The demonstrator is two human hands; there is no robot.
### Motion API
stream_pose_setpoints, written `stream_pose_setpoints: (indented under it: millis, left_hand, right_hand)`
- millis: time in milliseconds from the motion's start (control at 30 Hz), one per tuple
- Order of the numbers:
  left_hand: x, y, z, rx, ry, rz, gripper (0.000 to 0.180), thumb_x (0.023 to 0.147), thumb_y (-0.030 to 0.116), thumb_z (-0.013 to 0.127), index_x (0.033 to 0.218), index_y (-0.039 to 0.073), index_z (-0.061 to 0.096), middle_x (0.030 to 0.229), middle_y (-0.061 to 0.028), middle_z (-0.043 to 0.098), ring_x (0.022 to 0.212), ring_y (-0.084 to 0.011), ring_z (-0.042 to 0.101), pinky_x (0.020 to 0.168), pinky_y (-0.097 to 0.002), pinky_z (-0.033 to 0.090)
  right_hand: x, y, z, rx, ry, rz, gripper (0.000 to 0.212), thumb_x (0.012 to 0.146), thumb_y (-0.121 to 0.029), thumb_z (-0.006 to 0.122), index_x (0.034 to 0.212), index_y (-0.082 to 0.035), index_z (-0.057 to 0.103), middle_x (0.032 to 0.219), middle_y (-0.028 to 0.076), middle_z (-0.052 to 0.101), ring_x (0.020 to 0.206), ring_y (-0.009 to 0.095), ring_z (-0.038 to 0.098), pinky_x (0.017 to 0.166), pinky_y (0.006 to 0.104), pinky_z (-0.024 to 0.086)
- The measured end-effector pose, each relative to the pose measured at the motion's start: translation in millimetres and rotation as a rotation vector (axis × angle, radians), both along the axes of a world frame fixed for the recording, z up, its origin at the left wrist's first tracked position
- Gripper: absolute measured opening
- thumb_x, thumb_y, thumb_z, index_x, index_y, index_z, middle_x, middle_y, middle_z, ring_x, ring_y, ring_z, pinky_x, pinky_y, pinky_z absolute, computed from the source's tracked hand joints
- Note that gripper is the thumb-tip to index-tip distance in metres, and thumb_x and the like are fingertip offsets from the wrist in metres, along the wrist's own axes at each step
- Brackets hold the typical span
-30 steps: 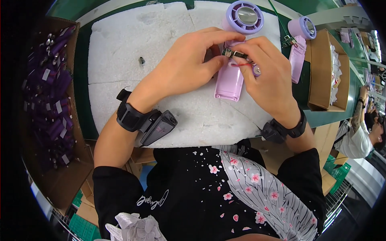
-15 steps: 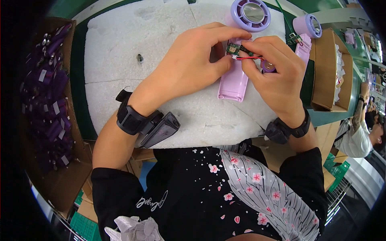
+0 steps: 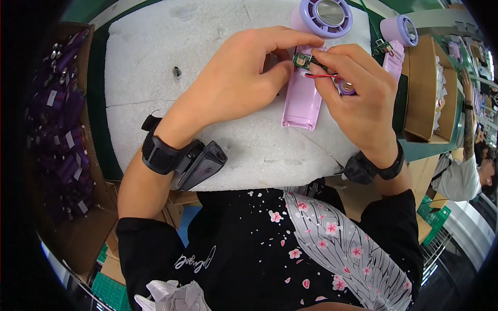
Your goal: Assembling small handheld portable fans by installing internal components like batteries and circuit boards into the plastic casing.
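Observation:
A handheld fan lies on the white foam pad, with a lilac round head (image 3: 307, 22) and an open pink handle shell (image 3: 302, 103). My left hand (image 3: 244, 75) is curled at the fan's neck, its index finger reaching along the top of the handle and its thumb bent beside the shell. Between the thumb and fingers of my right hand (image 3: 363, 90) is a small green circuit board (image 3: 301, 60), held over the upper handle. Red and black wires (image 3: 320, 76) run toward a purple battery cell (image 3: 346, 87), partly hidden under that hand.
Foam pad (image 3: 259, 150) covers the bench before me. Another lilac fan (image 3: 392, 33) with a dangling circuit board (image 3: 382, 47) lies at the far right, beside a cardboard box (image 3: 421, 98) of white pieces. A carton of purple battery cells (image 3: 67, 140) stands left. A co-worker (image 3: 456, 176) is at right.
My left thumb has drawn back leftward from the board and the white wire connector. My right hand keeps its pinch on the board. The fan has shifted very slightly in view.

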State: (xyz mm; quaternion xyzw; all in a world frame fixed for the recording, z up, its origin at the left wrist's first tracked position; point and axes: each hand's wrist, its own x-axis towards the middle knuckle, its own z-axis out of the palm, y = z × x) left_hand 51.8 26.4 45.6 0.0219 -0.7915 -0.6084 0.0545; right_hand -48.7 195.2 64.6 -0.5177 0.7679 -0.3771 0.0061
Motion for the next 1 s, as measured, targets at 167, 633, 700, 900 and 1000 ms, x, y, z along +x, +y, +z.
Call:
stream_pose_setpoints:
  millis: [167,633,700,900,1000]
  left_hand:
    - [-1.8,-0.6,4.0,-0.040,-0.082,0.001,0.046,0.084,-0.010,0.048,0.126,0.004,0.060,0.115,-0.0095,0.067,0.098,-0.0151,0.062,0.089,-0.0264,0.048]
    - [1.7,-1.8,4.5,0.021,-0.071,-0.002,0.043,0.082,-0.009,0.052,0.123,-0.001,0.060,0.113,-0.0085,0.066,0.095,-0.0141,0.062,0.084,-0.0259,0.049]
    - [1.7,-1.7,5.4,0.015,-0.052,-0.016,0.043,0.080,-0.008,0.054,0.122,-0.001,0.060,0.111,-0.0084,0.065,0.093,-0.0139,0.062,0.083,-0.0254,0.049]
    - [2.6,3.0,8.5,-0.161,0.027,-0.020,0.049,0.074,-0.005,0.062,0.123,0.001,0.059,0.107,-0.0061,0.063,0.082,-0.0111,0.057,0.071,-0.0225,0.046]
    - [1.4,5.9,7.8,-0.143,0.016,0.002,0.051,0.073,-0.004,0.063,0.123,0.002,0.059,0.105,-0.0050,0.062,0.078,-0.0100,0.055,0.067,-0.0220,0.044]
  right_hand:
    - [0.4,0.3,2.1,0.016,0.006,0.001,0.021,0.074,0.002,0.069,0.095,-0.002,0.069,0.087,0.008,0.063,0.070,0.022,0.065,0.062,0.0296,0.052]
    - [-4.3,0.7,3.7,0.056,-0.042,0.052,0.026,0.071,0.001,0.070,0.097,-0.005,0.067,0.087,0.008,0.062,0.071,0.024,0.064,0.063,0.0310,0.051]
    - [-5.1,1.6,3.7,0.070,-0.049,0.068,0.028,0.071,0.001,0.070,0.097,-0.005,0.067,0.087,0.008,0.062,0.072,0.024,0.063,0.063,0.0312,0.051]
    - [-6.3,0.1,-1.8,0.105,-0.080,0.123,0.029,0.070,0.005,0.068,0.098,-0.004,0.065,0.089,0.008,0.059,0.075,0.023,0.061,0.064,0.0313,0.049]
    - [-6.4,-0.6,-4.3,0.094,-0.057,0.146,0.028,0.070,0.003,0.067,0.097,-0.005,0.065,0.088,0.009,0.056,0.074,0.027,0.060,0.064,0.0344,0.049]
